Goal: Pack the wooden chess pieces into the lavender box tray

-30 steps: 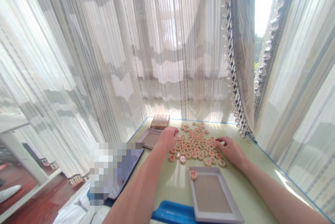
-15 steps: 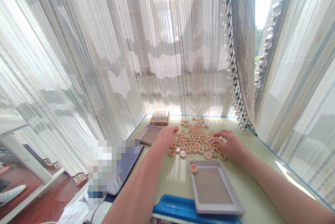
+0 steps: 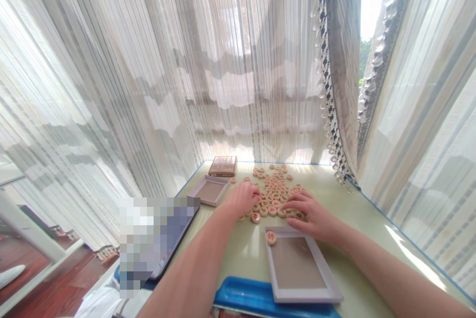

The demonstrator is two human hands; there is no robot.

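Observation:
A heap of xiangqi pieces (image 3: 272, 196), round and pale with red or black characters, lies spread on the table. My left hand (image 3: 243, 199) rests against the heap's left side, its fingers loosely bent and apart. Over the right side lies my right hand (image 3: 310, 213), fingers spread, touching several pieces and partly hiding them. One red-marked piece (image 3: 271, 237) sits in the far left corner of a shallow white box tray (image 3: 325, 273) in front of the right hand.
A second shallow tray (image 3: 190, 196) and a patterned box (image 3: 223, 166) are at the back left. A phone or tablet (image 3: 174, 246), partly pixelated, stands left of my forearm. A blue plastic tray edge (image 3: 243, 290) lies in front. Curtains (image 3: 238, 85) hang behind the pale green table (image 3: 243, 248).
My right hand has moved left and nearer, its fingers spreading over the pieces. The heap is narrower. A couple of pieces now show beyond my left hand.

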